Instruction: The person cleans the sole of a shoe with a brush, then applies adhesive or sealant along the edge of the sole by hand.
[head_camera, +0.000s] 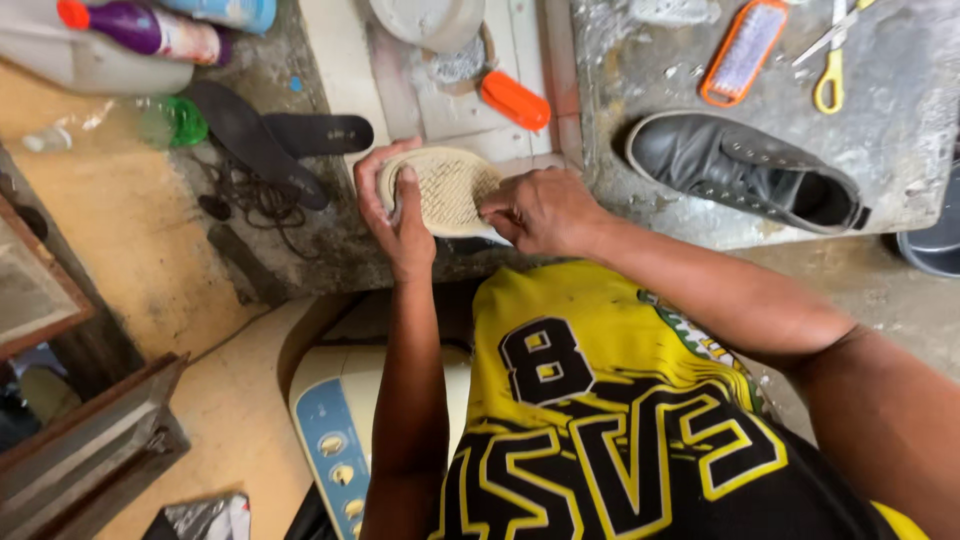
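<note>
Roughly at the upper middle of the frame, both hands meet on a pale shoe sole, turned tread-up so its fine grid pattern faces the camera. On its left, the left hand curls around the sole's rounded end, fingers behind the rim and thumb laid over the tread, clamping that end. On its right, the right hand has its fingers bunched together and pressed against the sole's right edge; what the fingertips pinch there cannot be told. The sole's long axis runs roughly left to right across the frame, tilted slightly, with the rounded end toward the left hand and the rest hidden under the right hand.

Going left to right around it: at the upper left lie a purple bottle and a green cap, then two dark insoles and a tangle of dark laces, all just beside the left hand on the rough grey surface. Above the sole sits an orange-handled brush. The surface's near edge runs right under the sole, so the hands hang over that edge. To the right lies a grey leather shoe, toe pointing upper left, well apart from the right hand, with bare surface between. Farther up are an orange brush and yellow-handled scissors.
</note>
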